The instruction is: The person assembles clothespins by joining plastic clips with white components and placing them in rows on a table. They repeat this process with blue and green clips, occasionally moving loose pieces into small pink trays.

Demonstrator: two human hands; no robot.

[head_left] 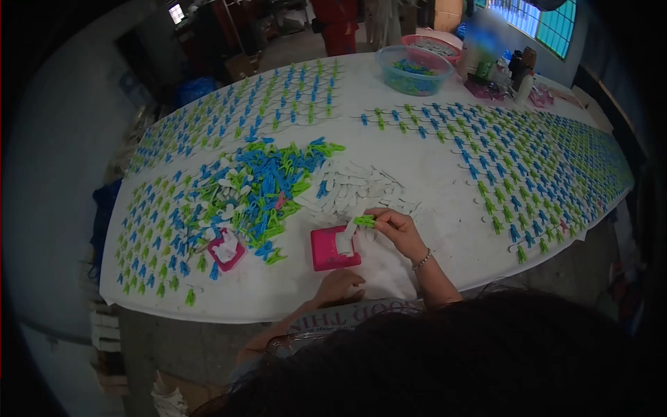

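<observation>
Between the thumb and fingers of my right hand (394, 228) is a green clothespin (363, 221), beside a white strip that rises from a pink box (324, 249). A white roll (344, 243) sits in that box. My left hand (339, 286) rests near the table's front edge, just below the box, fingers bent; whether it holds anything is hidden. Behind the box lies a pile of white pieces (347, 187). To its left is a heap of blue and green clothespins (267, 174). A smaller pink container (226, 250) with white pieces stands further left.
Rows of blue and green clothespins (292, 94) cover the back left, and more rows (514, 160) spread over the right side. A clear blue basin (415, 83) of clothespins and a pink basin (451, 52) stand at the back, near bottles (524, 89). A person in red (336, 26) stands behind.
</observation>
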